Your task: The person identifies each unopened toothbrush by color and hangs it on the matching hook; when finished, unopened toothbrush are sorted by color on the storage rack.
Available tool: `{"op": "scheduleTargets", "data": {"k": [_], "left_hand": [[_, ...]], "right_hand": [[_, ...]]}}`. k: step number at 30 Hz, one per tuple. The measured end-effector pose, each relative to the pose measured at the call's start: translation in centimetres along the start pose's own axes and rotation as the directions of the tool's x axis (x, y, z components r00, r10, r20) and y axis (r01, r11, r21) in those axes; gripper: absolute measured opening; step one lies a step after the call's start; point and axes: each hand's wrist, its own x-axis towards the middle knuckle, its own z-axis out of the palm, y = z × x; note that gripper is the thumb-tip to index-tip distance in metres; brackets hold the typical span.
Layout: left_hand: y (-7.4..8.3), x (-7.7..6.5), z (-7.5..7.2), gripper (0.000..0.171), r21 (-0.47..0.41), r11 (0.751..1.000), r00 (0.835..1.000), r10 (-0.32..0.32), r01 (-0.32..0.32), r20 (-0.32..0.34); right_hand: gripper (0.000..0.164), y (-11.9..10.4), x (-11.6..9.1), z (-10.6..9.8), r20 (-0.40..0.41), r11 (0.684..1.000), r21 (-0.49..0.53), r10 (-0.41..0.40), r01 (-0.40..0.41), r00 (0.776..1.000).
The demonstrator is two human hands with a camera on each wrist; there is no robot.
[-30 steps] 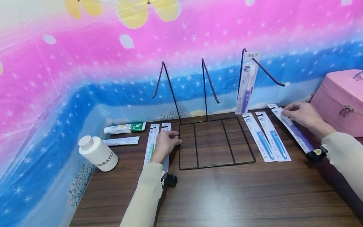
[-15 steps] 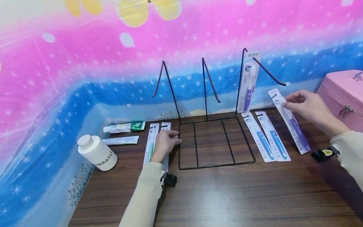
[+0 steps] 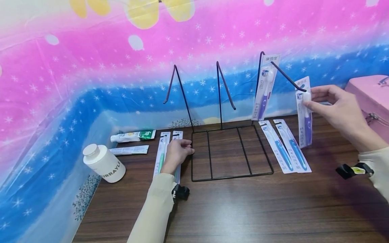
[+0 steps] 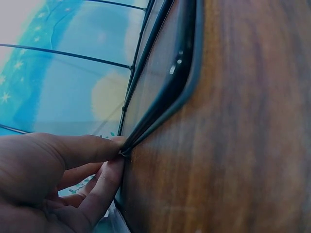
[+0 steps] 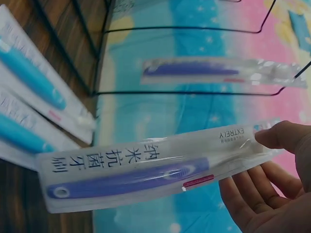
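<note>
Between thumb and fingertips, my right hand (image 3: 341, 108) pinches a packaged purple toothbrush (image 3: 306, 130) near its top, upright above the table. The top of the pack overlaps the tip of the right hook (image 3: 287, 77) in the head view. Another packaged purple toothbrush (image 3: 264, 94) hangs farther back on that hook. My left hand (image 3: 177, 153) pinches the left side of the black wire rack's base; the left wrist view shows thumb and finger on the wire (image 4: 160, 109). Two packaged blue toothbrushes (image 3: 282, 152) lie right of the rack. Packaged green toothbrushes (image 3: 162, 157) lie partly hidden under my left hand.
The rack's left hook (image 3: 169, 84) and middle hook (image 3: 225, 86) hold nothing. A toothpaste tube (image 3: 130, 137), a slim white packet (image 3: 130, 150) and a white bottle (image 3: 106, 167) are at left. A pink case (image 3: 369, 101) stands at right. A patterned cloth (image 3: 146, 50) hangs behind.
My right hand has lifted the purple toothbrush from the table, turned it upright and brought it to the right hook's tip. My left hand stays on the rack.
</note>
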Motion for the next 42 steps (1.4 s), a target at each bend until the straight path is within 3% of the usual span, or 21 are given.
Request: {"op": "scheduleTargets", "data": {"k": [15,26,42], "left_hand": [[0.3,0.0,0.0,0.030,-0.003,1.000,1.000,0.006,-0.006,0.008],[0.4,-0.1,-0.1,0.030,-0.010,1.000,1.000,-0.007,0.007,0.014],[0.3,-0.2,-0.2,0.030,-0.020,1.000,1.000,-0.018,0.018,0.004]], "right_hand": [[0.048,-5.1,-2.6,-0.2,-0.145,0.968,0.191,-0.139,0.165,0.980],[0.049,-7.7,-3.8,-0.3,-0.147,0.959,0.168,-0.203,0.227,0.968],[0.050,-8.5,-3.9,0.6,-0.113,0.947,0.205,-0.229,0.248,0.967]]}}
